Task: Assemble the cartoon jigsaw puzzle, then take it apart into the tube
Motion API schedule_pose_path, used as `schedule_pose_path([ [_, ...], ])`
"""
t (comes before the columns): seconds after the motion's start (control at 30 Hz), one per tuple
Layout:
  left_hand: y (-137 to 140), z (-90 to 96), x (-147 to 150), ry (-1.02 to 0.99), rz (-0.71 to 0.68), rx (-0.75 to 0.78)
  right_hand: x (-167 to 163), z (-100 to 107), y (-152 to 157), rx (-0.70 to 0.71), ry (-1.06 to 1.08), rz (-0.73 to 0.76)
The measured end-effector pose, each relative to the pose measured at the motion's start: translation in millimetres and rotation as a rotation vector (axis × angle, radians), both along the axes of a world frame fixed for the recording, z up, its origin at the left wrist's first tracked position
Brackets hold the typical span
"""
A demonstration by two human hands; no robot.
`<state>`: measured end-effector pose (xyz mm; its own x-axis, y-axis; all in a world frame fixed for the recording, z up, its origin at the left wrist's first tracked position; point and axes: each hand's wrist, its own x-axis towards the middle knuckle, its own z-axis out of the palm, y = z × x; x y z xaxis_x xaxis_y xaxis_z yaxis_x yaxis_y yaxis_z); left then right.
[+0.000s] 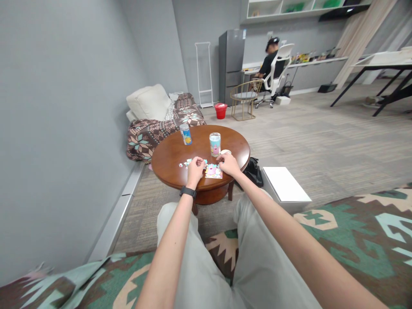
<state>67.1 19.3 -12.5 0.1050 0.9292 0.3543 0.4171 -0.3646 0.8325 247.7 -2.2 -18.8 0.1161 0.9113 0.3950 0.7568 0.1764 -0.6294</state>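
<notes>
My left hand (195,170) is over the near part of the round wooden table (167,148), its fingers pinched together. Whatever they may hold is too small to make out. Small loose jigsaw pieces (186,163) lie beside and behind it. Between my hands is a partly joined jigsaw puzzle (213,171) with a pink figure. My right hand (228,165) has its fingers bent together at the puzzle's upper right edge; their tips are not clear. Just beyond stands a clear jar (215,145) with a pink cartoon print, and a whitish round lid (226,152) lies next to it.
A blue and yellow can (186,134) stands at the table's far left. To the right on the floor is a white box (285,184), with a black bag (254,172) beside the table. A person (268,62) sits at a far desk.
</notes>
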Motion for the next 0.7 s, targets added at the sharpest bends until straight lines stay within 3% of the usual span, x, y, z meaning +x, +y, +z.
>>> schedule_pose_path([
  [0.13, 6, -7.2, -1, 0.044, 0.075, 0.039, -2, -3, -1, 0.006, -0.132, -0.034],
  [0.37, 8, -10.6, -2, 0.099, 0.153, 0.076, 2, -6, 5, 0.004, -0.043, 0.074],
  [0.7, 16, -19.7, -1, 0.149, 0.127, 0.069, 6, -4, 6, 0.013, 0.062, 0.168],
])
